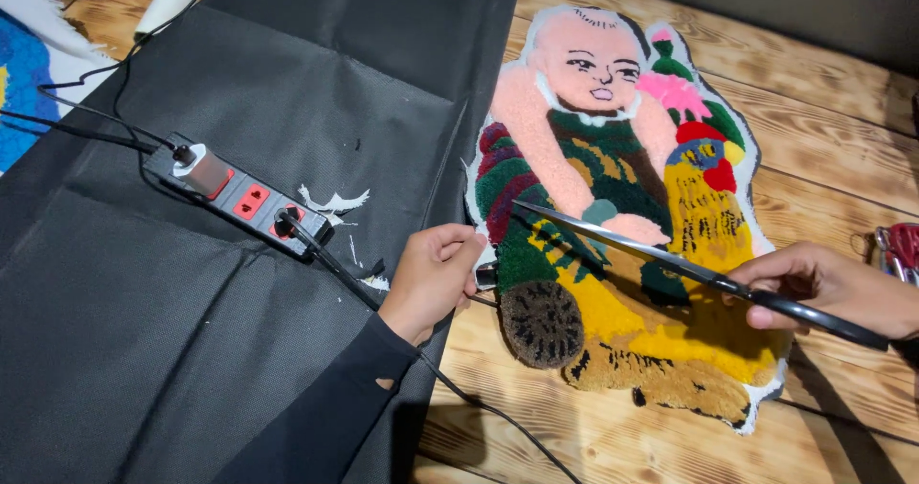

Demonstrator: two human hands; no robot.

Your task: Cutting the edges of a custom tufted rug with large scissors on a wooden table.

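Observation:
A tufted rug (pixel 622 216) shaped like a figure in pink, green, yellow and brown lies on the wooden floor. My left hand (pixel 433 278) pinches its left edge, next to the black fabric sheet (pixel 220 283). My right hand (pixel 828 288) grips the black handle of long scissors (pixel 651 251). Their blades reach left across the middle of the rug, with the tips near its left side.
A black power strip (pixel 244 197) with red sockets and plugged cables lies on the fabric, with white scraps (pixel 335 202) beside it. A black cable (pixel 498 417) crosses the planks (pixel 833 130). A blue rug (pixel 19 82) lies far left; red-handled tools (pixel 900 249) far right.

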